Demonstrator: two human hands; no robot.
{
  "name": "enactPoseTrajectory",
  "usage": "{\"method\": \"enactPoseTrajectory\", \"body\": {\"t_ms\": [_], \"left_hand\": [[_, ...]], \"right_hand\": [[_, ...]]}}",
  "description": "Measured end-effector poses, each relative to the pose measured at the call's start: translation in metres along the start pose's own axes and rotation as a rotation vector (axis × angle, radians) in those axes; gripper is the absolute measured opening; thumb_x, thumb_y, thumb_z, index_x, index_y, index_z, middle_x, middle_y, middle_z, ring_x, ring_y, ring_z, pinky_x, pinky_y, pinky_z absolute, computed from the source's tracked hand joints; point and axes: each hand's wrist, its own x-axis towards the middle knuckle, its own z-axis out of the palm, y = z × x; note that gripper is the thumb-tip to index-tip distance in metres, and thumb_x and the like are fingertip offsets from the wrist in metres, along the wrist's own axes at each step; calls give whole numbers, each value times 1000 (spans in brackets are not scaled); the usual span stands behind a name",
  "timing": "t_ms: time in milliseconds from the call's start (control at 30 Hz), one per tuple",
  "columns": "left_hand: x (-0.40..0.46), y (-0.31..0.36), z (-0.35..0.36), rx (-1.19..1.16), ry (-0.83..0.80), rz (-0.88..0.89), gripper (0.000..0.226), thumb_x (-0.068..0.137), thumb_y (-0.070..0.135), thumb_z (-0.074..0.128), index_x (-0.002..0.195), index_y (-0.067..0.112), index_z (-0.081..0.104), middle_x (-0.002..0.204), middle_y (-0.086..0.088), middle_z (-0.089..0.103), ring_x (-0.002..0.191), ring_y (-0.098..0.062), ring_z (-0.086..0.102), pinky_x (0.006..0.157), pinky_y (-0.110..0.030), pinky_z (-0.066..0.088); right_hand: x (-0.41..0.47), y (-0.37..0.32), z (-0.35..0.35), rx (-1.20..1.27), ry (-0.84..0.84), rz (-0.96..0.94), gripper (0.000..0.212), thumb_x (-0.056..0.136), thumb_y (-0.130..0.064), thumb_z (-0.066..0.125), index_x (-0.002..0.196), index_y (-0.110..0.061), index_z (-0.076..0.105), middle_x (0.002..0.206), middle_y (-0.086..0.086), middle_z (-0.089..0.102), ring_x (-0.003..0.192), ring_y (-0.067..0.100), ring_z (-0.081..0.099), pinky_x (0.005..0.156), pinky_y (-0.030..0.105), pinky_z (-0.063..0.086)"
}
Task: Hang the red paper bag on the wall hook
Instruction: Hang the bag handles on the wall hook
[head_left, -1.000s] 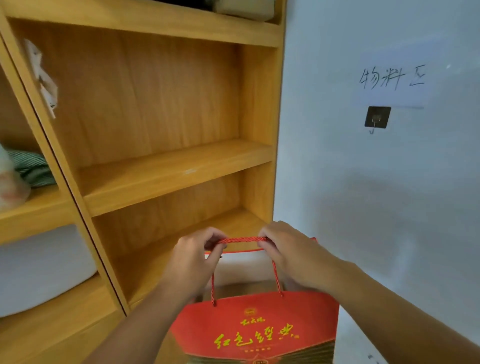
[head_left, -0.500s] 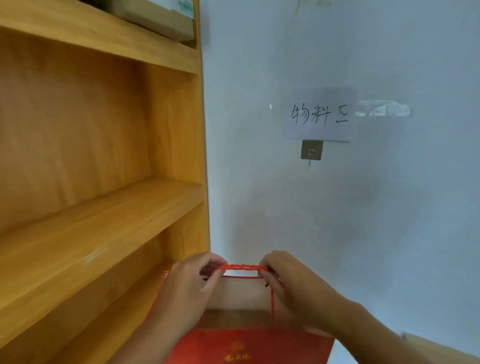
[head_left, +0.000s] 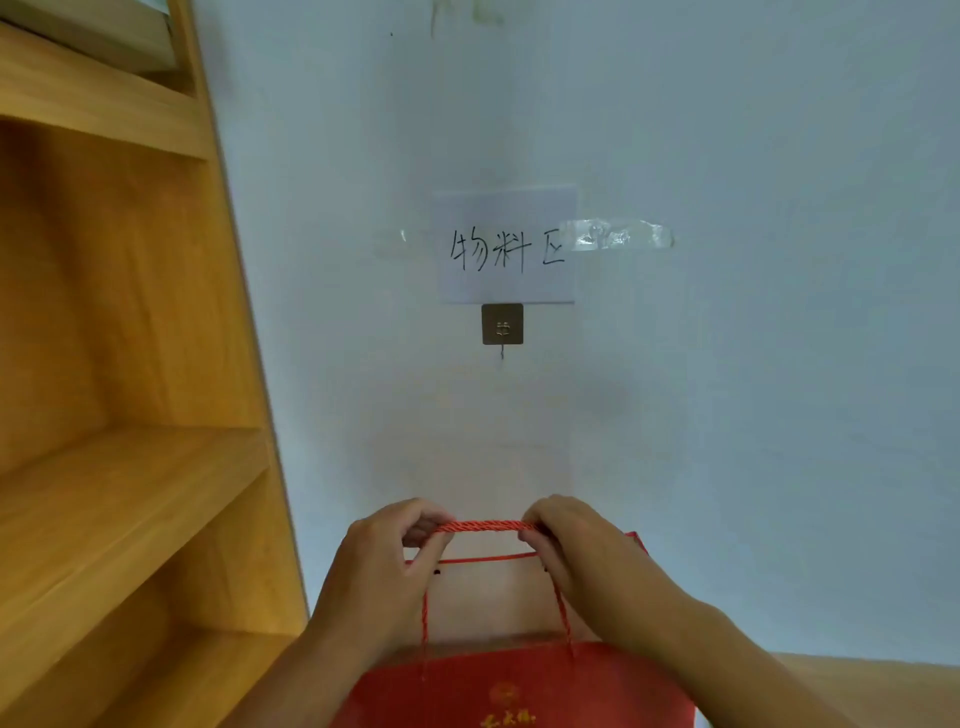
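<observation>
I have the red paper bag (head_left: 519, 691) low in front of me, well below the wall hook (head_left: 502, 332), with its twisted red rope handle (head_left: 485, 526) stretched level between my 2 hands. My left hand (head_left: 387, 577) has its grip pinched shut on the left end of the rope, and my right hand (head_left: 582, 551) pinches the right end the same way, so the span between them is short and taut.

As I judge it, the main risk is the hook itself. It is a thin wire prong hanging under a small square plate, stuck to the wall just beneath a handwritten paper label (head_left: 506, 247). A prong that small is easy to miss, and if I raise the rope too near the wall I could scrape past it or catch only 1 strand.

The bag seems to have 2 handles; I cannot tell whether both are in my grip, and hanging by 1 would tip the bag. The wooden shelf unit (head_left: 130, 493) stands near on the left, so a swing could knock the bag against it. A heavy tug might also peel the plate off.
</observation>
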Motion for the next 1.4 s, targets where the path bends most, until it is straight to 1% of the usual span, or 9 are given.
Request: {"method": "enactPoseTrajectory", "body": {"t_ms": [233, 333, 467, 600, 733, 867, 1167, 1267, 1400], "left_hand": [[61, 2, 18, -49, -9, 37, 13, 89, 19, 76, 94, 30, 76, 87, 15, 76, 85, -4, 72, 81, -33, 63], [88, -3, 19, -62, 4, 53, 13, 89, 18, 75, 94, 30, 76, 86, 16, 77, 86, -2, 72, 80, -26, 62], [122, -21, 18, -84, 12, 60, 13, 89, 20, 76, 95, 32, 76, 87, 17, 76, 89, 0, 71, 77, -16, 60], [155, -44, 19, -123, 16, 72, 13, 87, 20, 78, 94, 31, 77, 85, 18, 76, 88, 1, 71, 73, -8, 56], [194, -60, 23, -171, 9, 68, 14, 86, 20, 79, 91, 33, 77, 81, 18, 76, 86, 1, 71, 73, -9, 56], [227, -67, 31, -215, -5, 76, 16, 85, 18, 80, 89, 33, 77, 89, 24, 75, 84, -2, 73, 73, -16, 60], [270, -53, 54, -299, 20, 107, 14, 85, 15, 80, 86, 28, 78, 85, 16, 76, 80, -4, 72, 69, -14, 59], [283, -43, 60, -325, 45, 131, 12, 86, 14, 79, 88, 26, 78, 80, 9, 77, 80, -6, 73, 69, -12, 57], [294, -38, 69, -281, 72, 144, 10, 89, 17, 76, 95, 25, 78, 84, 10, 77, 82, -6, 72, 72, -12, 57]], "right_hand": [[47, 40, -5, -15, 57, 39, 15, 105, -31, 48, 98, -25, 60, 90, -16, 54, 85, 4, 53, 76, 18, 42], [73, 50, -4, -5, 75, 56, 15, 105, -32, 49, 95, -26, 59, 86, -16, 55, 81, 4, 56, 71, 17, 43], [109, 58, -1, -10, 55, 46, 19, 104, -32, 47, 97, -23, 63, 91, -12, 62, 85, 7, 59, 78, 25, 50], [144, 65, 6, -5, 61, 34, 18, 104, -31, 48, 97, -24, 63, 91, -12, 64, 83, 7, 61, 76, 22, 49], [177, 73, 14, 14, 82, 42, 12, 103, -28, 52, 94, -27, 61, 86, -14, 62, 83, 6, 62, 74, 20, 48], [202, 90, 14, 70, 115, 68, 13, 101, -28, 54, 91, -28, 63, 82, -13, 64, 83, 8, 63, 75, 24, 50], [228, 122, 6, 152, 195, 129, 13, 99, -31, 55, 88, -32, 62, 80, -8, 68, 79, 12, 65, 71, 28, 50], [237, 128, -2, 171, 290, 128, 16, 100, -26, 57, 85, -30, 62, 76, -6, 66, 73, 15, 65, 70, 33, 52], [247, 136, -4, 121, 320, 157, 16, 99, -25, 59, 83, -24, 64, 74, -5, 66, 69, 12, 64, 69, 40, 54]]}}
